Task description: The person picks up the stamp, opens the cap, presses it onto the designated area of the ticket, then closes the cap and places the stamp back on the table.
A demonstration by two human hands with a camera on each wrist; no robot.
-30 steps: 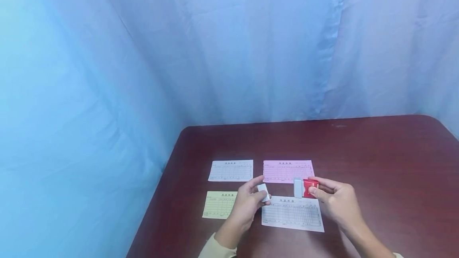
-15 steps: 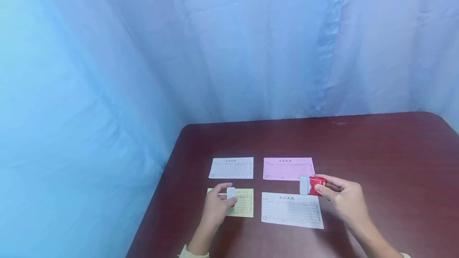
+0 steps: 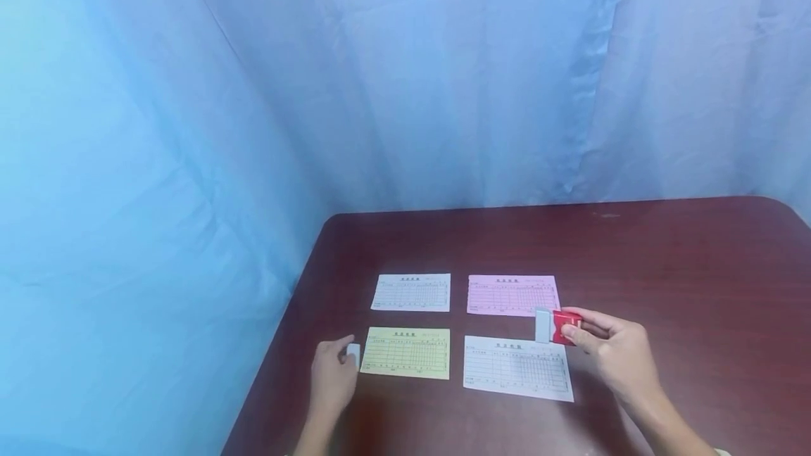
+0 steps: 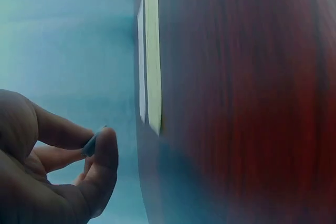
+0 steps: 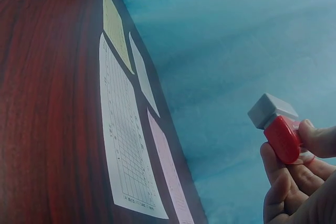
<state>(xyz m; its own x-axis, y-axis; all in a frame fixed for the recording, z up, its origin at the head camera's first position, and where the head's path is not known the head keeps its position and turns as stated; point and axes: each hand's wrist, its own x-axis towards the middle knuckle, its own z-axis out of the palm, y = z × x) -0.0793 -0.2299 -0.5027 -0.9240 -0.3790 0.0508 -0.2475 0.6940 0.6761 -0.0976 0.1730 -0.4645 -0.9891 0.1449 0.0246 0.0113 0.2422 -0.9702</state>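
Between the thumb and fingers of my right hand (image 3: 617, 354) is a red stamp (image 5: 283, 139) with a light-grey block at its end, raised near the right edges of the pink and front white slips in the head view. At the left, my left hand (image 3: 334, 373) pinches a small light-grey cap (image 3: 353, 355), just beside the yellow slip (image 3: 405, 354). Most of that cap is hidden by the fingers in the left wrist view. The front white slip (image 3: 516, 371) lies right of the yellow one, and a pink slip (image 3: 510, 294) lies behind it.
Another white slip (image 3: 412, 293) lies behind the yellow one, so the printed slips form two rows. All rest flat on a dark reddish-brown table (image 3: 697, 287) with rounded far corners. Blue curtains (image 3: 443, 90) hang behind the table and along its left side.
My left hand has moved left with the cap, from near the middle across the yellow slip to its left side. My right hand has shifted slightly right, still holding the stamp.
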